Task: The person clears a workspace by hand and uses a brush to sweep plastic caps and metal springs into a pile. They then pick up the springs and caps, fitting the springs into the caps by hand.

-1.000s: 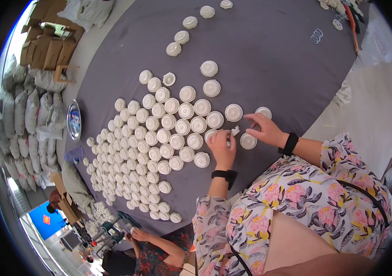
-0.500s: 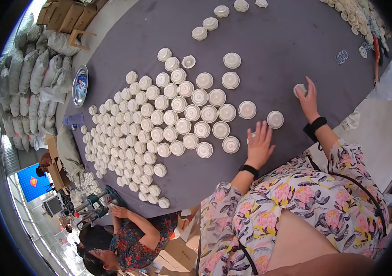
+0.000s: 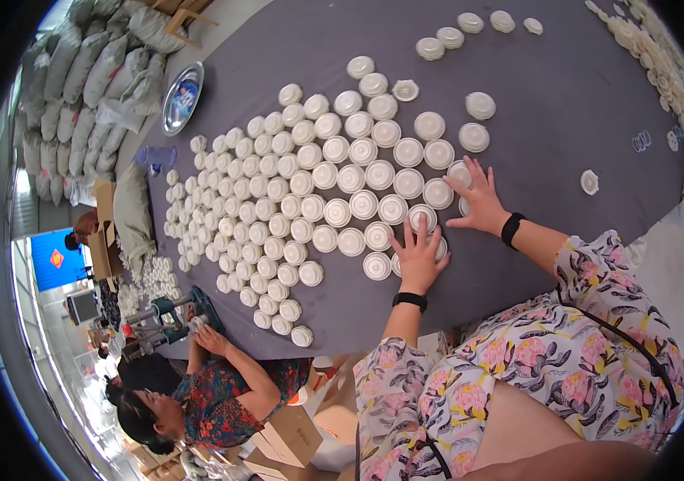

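A large group of round white stepped lids or caps (image 3: 363,151) lies close together on the table. My left hand (image 3: 418,268) rests at its near right edge, fingers spread, touching a white cap (image 3: 422,215) and partly covering others. Just right of it, my right hand (image 3: 482,202) is open too, its fingers against a white cap (image 3: 460,172) and another below it that is mostly hidden. Neither hand grips anything. Apart from the group, a single white piece with an uneven rim (image 3: 590,182) lies to the right; a similar upturned piece (image 3: 406,90) is at the group's far edge.
A grey cloth covers the table (image 3: 550,232). Wire springs (image 3: 641,142) and a heap of pale parts (image 3: 651,64) lie far right. A metal bowl (image 3: 183,98) sits at the left edge. A co-worker (image 3: 222,377) handles a bench press (image 3: 169,321) at lower left. Sacks (image 3: 77,88) are stacked beyond.
My right hand has left the single piece on the right and come left to the group. Nearby loose caps now sit closer to the group, under both hands. The view has turned somewhat.
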Demonstrator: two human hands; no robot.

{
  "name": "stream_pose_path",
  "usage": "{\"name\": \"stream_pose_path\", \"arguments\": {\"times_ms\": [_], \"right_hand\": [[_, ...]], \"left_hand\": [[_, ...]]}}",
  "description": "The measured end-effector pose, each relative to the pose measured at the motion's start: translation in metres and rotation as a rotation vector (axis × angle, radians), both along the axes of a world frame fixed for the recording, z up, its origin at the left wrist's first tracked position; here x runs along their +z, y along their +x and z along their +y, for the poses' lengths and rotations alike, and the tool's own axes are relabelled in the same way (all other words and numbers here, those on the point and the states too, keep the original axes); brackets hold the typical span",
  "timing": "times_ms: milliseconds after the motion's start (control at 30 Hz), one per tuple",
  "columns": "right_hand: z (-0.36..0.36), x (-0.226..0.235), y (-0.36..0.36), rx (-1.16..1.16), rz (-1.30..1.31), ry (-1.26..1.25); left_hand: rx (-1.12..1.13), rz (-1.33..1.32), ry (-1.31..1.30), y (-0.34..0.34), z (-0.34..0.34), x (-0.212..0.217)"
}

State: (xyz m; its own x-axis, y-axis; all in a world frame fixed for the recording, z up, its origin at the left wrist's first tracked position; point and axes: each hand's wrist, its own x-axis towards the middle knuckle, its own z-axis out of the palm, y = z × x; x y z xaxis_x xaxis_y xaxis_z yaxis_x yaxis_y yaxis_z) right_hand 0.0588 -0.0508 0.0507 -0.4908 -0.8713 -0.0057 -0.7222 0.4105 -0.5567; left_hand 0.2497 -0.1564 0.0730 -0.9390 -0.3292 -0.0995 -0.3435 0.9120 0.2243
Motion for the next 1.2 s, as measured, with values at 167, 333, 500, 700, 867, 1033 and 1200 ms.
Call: {"name": "stream_pose_path", "arguments": {"times_ms": [167,333,500,700,867,1033,1200], "right_hand": [[-0.051,0.001,0.025,0.17,0.032,0.052],[-0.112,0.008,0.064,0.136,0.066,0.045],[-0.159,0.002,0.092,0.149,0.1,0.053],[-0.195,0.005,0.118,0.17,0.12,0.024],[-0.218,0.012,0.142,0.193,0.144,0.019],[-0.231,0.021,0.128,0.218,0.182,0.092],[-0.212,0.056,0.116,0.208,-0.04,-0.046]], "left_hand": [[0.042,0.038,-0.008,0.044,-0.039,0.002],[0.043,0.045,-0.036,0.087,-0.091,0.004],[0.034,0.065,-0.047,0.116,-0.124,0.004],[0.026,0.095,-0.044,0.145,-0.151,0.007],[0.078,0.088,-0.032,0.167,-0.162,0.012],[0.116,0.005,-0.022,0.154,-0.179,0.015],[0.139,-0.058,0.041,0.152,-0.169,0.057]]}}
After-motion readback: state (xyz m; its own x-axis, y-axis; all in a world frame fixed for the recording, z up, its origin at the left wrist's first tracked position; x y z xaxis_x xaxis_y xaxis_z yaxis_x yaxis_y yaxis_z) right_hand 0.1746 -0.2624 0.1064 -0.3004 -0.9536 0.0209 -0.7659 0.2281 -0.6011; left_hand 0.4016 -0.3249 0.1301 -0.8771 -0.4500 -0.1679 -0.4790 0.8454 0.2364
